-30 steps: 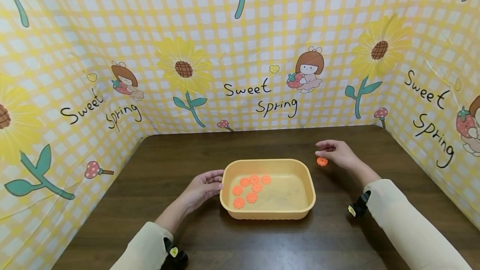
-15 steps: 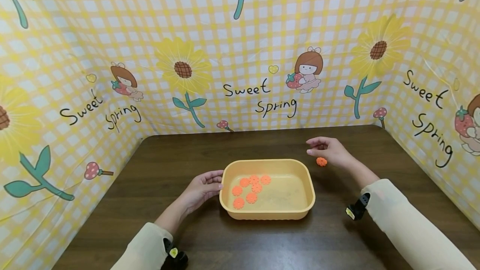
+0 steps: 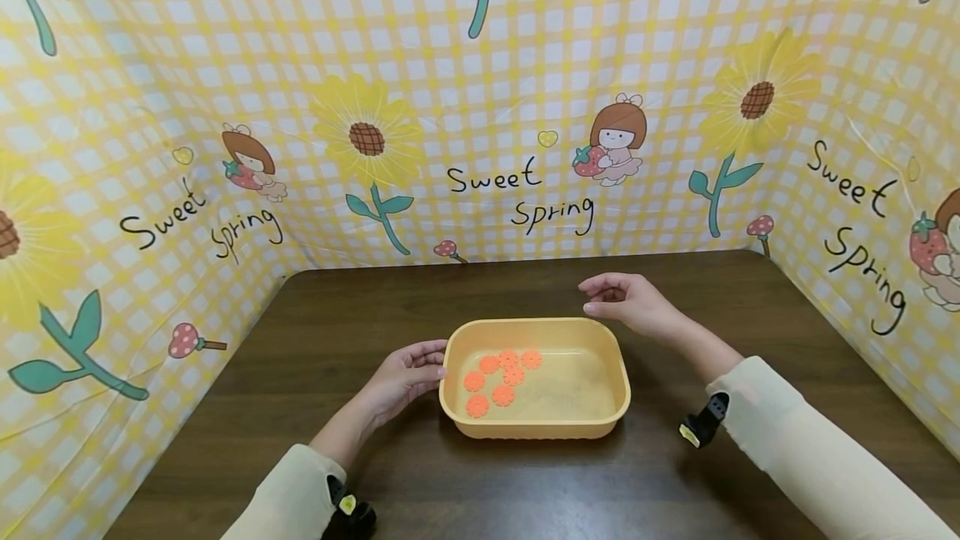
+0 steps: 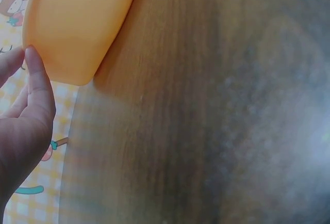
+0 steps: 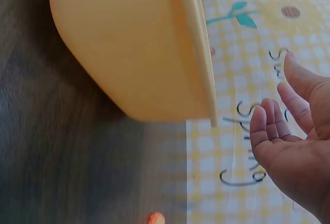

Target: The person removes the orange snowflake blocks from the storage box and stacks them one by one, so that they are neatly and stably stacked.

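A yellow plastic basin (image 3: 536, 432) stands on the table, with several orange scalloped discs (image 3: 503, 395) lying flat in its left half. At the basin's left end, my left hand (image 3: 397, 382) touches the rim with thumb and fingertips, the fingers fairly straight. My right hand (image 3: 633, 304) hovers beyond the basin's far right corner, its fingers loosely bent and holding nothing. Part of another orange piece (image 5: 156, 219) shows at the bottom of the right wrist view, on the table; in the head view the right hand hides it.
The dark wooden table (image 3: 360, 298) is backed and flanked by a yellow checked cloth (image 3: 480, 107) printed with sunflowers and lettering. Each sleeve carries a black wrist camera, one of them at the right cuff (image 3: 702, 422).
My right hand has moved left, away from the single orange disc on the table and over toward the basin's far right corner. The left hand and basin stay put.
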`<action>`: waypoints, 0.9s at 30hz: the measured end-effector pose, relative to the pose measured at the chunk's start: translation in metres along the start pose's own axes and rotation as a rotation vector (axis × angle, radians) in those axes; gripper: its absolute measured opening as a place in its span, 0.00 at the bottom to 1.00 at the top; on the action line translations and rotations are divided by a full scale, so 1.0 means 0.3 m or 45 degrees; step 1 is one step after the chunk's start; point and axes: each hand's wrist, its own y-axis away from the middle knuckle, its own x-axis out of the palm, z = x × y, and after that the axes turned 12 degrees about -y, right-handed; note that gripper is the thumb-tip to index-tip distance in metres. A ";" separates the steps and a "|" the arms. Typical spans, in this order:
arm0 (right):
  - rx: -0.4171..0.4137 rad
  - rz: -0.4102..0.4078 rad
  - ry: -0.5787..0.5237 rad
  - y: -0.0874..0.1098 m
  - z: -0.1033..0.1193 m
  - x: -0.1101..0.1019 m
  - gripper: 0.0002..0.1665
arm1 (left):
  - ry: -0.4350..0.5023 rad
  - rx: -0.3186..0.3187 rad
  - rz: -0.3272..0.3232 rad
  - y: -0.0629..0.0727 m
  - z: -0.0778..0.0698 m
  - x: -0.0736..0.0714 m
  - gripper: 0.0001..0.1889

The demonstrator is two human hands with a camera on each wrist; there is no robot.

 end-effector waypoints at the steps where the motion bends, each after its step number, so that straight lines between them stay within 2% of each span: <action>1: -0.001 0.012 -0.006 0.000 0.004 0.010 0.22 | -0.003 -0.001 -0.001 0.000 0.000 0.000 0.30; 13: -0.023 0.181 -0.058 -0.009 0.011 0.126 0.19 | 0.002 0.005 0.002 0.000 0.004 0.000 0.30; 20: 0.022 0.262 -0.092 -0.019 -0.011 0.172 0.18 | -0.002 0.000 -0.004 0.000 0.005 -0.001 0.30; 27: 0.042 0.315 -0.028 -0.029 -0.032 0.205 0.22 | -0.002 0.000 -0.005 0.004 -0.001 0.001 0.29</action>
